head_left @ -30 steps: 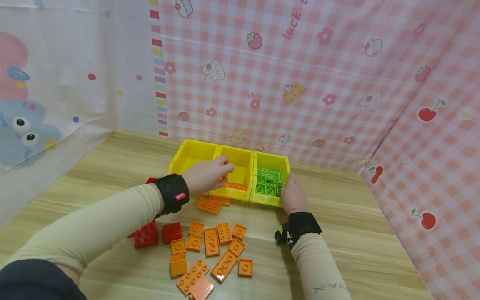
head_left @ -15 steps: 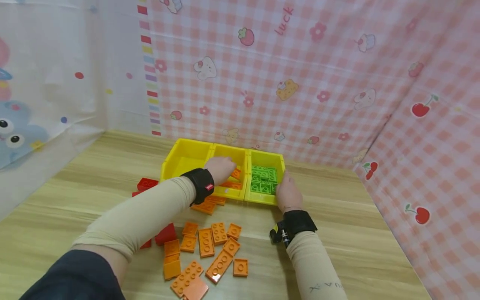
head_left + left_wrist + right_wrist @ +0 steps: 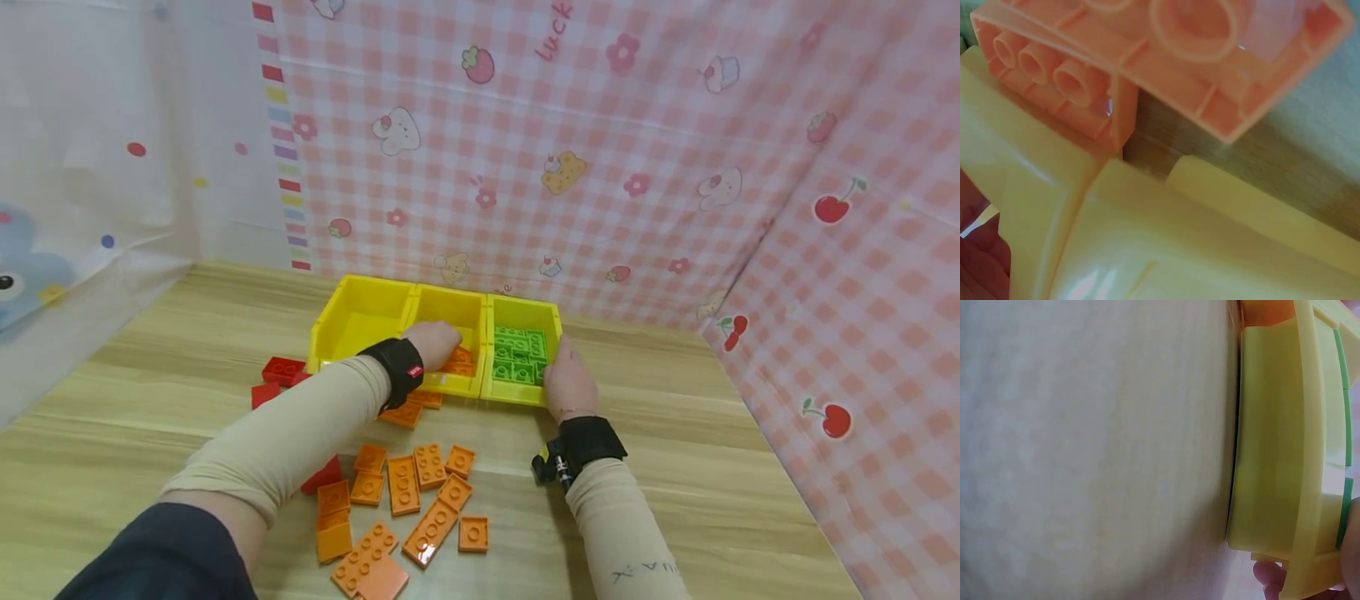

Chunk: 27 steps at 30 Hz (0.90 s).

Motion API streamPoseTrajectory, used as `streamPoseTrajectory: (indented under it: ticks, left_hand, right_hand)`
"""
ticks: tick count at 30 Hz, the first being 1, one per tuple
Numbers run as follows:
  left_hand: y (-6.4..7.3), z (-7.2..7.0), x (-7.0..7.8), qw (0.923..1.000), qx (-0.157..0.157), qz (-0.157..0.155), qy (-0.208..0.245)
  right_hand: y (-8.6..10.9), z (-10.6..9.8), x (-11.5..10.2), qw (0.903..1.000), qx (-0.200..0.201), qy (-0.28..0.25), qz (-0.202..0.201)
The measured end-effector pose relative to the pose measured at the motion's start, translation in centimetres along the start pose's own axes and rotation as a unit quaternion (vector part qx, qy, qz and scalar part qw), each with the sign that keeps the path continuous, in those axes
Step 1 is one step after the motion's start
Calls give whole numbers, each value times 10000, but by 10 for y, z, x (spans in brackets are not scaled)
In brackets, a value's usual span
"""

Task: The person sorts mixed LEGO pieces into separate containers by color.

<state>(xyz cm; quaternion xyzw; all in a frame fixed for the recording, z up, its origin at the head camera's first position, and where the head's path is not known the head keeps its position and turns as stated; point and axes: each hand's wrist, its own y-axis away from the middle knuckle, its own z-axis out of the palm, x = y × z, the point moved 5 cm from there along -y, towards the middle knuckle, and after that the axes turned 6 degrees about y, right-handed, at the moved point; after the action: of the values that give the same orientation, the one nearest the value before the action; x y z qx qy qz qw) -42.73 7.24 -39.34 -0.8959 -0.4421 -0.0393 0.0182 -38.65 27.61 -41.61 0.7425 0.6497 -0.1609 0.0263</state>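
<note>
Three joined bins stand at the back of the table: a yellow left bin (image 3: pixel 371 304), a yellow middle bin (image 3: pixel 457 304) and a yellow-green right bin (image 3: pixel 525 312). My left hand (image 3: pixel 433 343) reaches down into the middle bin, beside orange building bricks (image 3: pixel 460 363); its fingertips are hidden, so what they hold does not show. My right hand (image 3: pixel 572 383) grips the right bin's side wall, thumb and fingers on either side of its rim (image 3: pixel 1310 444). Green bricks (image 3: pixel 519 354) lie in that bin. Close up in the left wrist view, orange bricks (image 3: pixel 1210 94) sit outside the yellow wall (image 3: pixel 1147 225).
Loose orange bricks (image 3: pixel 403 485) are spread over the wooden table (image 3: pixel 675 467) in front of the bins. Red bricks (image 3: pixel 282 371) lie to the left, partly behind the left forearm (image 3: pixel 292 433). A pink checked cloth (image 3: pixel 480 150) hangs behind.
My left hand has moved right and down into the middle bin, where more orange bricks now show. The right hand keeps its grip. The head view has shifted slightly to the right.
</note>
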Motion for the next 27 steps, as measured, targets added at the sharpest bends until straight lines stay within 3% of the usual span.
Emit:
streamPoseTrajectory:
  ticks: [7, 13, 20, 27]
  left_hand:
    - [2, -2, 1, 9999, -100, 93, -33]
    - [-1, 1, -3, 9998, 81, 139, -118]
    - [1, -12, -10, 9995, 320, 26, 35]
    - [5, -10, -10, 9996, 117, 96, -250]
  right_hand:
    - [1, -1, -1, 9999, 34, 88, -79]
    - [1, -1, -1, 9999, 70, 111, -59]
    - [-2, 1, 0, 9999, 32, 86, -66]
    - [-1, 3, 2, 9999, 94, 7, -49]
